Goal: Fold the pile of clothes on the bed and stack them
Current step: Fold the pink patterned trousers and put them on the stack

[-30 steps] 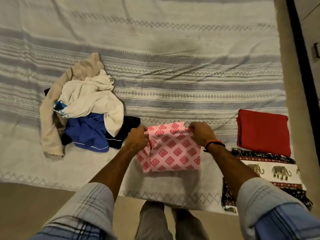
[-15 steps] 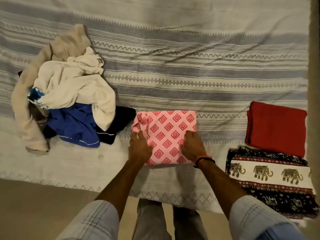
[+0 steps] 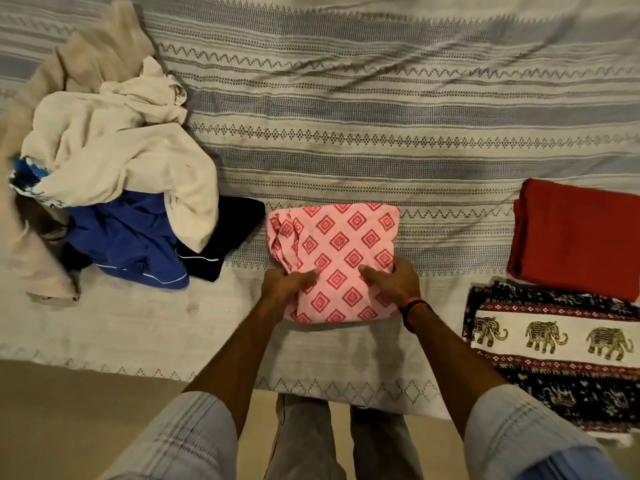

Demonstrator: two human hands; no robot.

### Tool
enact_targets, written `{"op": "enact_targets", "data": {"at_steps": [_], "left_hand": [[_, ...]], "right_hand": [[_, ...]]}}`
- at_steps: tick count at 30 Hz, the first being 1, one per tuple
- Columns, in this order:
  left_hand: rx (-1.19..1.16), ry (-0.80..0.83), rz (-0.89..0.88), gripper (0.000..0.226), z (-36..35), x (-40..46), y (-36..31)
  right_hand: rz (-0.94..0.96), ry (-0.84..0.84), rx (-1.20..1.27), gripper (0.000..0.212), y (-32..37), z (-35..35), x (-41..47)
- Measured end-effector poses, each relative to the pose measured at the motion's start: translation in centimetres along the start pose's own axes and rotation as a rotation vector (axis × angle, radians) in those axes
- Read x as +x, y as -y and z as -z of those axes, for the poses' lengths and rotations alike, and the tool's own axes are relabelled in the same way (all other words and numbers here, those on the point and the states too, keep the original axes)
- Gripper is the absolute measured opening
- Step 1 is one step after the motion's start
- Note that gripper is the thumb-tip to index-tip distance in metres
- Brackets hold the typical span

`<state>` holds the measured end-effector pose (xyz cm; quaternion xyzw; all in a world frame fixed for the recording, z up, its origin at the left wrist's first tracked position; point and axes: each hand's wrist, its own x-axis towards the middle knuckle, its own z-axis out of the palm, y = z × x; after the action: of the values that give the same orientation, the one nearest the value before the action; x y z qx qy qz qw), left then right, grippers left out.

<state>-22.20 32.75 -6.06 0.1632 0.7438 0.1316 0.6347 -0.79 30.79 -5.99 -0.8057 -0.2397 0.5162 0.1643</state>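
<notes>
both hands [image 3: 341,284] now off flat pressing, thumbs over, gripping pink garment's [image 3: 346,251] sides

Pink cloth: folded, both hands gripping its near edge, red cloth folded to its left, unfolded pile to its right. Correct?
Sides are swapped. In the head view the red cloth lies right of the pink cloth and the unfolded pile left. The rest holds: left hand and right hand grip its near edge.

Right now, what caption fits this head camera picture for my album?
Both hands, left and right, grip a folded pink cloth on the bed.
</notes>
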Motion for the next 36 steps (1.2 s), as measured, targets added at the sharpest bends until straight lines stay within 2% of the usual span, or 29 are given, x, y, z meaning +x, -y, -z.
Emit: {"op": "enact_targets", "data": {"at_steps": [2, 5, 12, 20, 27, 36], "left_hand": [[0.040, -0.039, -0.037, 0.038, -0.1, 0.2, 0.2], [0.067, -0.061, -0.117, 0.037, -0.2, -0.2, 0.5], [0.046, 0.005, -0.141, 0.038, 0.1, -4.3, -1.0], [0.057, 0.077, -0.176, 0.042, -1.2, -12.4, -1.6], [0.099, 0.116, -0.212, 0.040, -6.4, -18.0, -0.1], [0.118, 0.144, -0.236, 0.039, -17.7, -24.2, 4.9]], "right_hand": [[0.027, 0.008, 0.013, 0.019, -0.4, -0.1, 0.2], [0.056, 0.025, 0.011, 0.025, -0.5, -0.1, 0.0], [0.118, 0.029, 0.025, 0.029, 1.3, 1.6, -3.4], [0.144, 0.010, 0.036, 0.034, 1.4, 6.8, -10.7], [0.138, -0.060, 0.061, 0.032, -2.0, 13.6, -14.9], [0.148, -0.075, 0.083, 0.028, -10.2, 24.7, -15.4]]}}
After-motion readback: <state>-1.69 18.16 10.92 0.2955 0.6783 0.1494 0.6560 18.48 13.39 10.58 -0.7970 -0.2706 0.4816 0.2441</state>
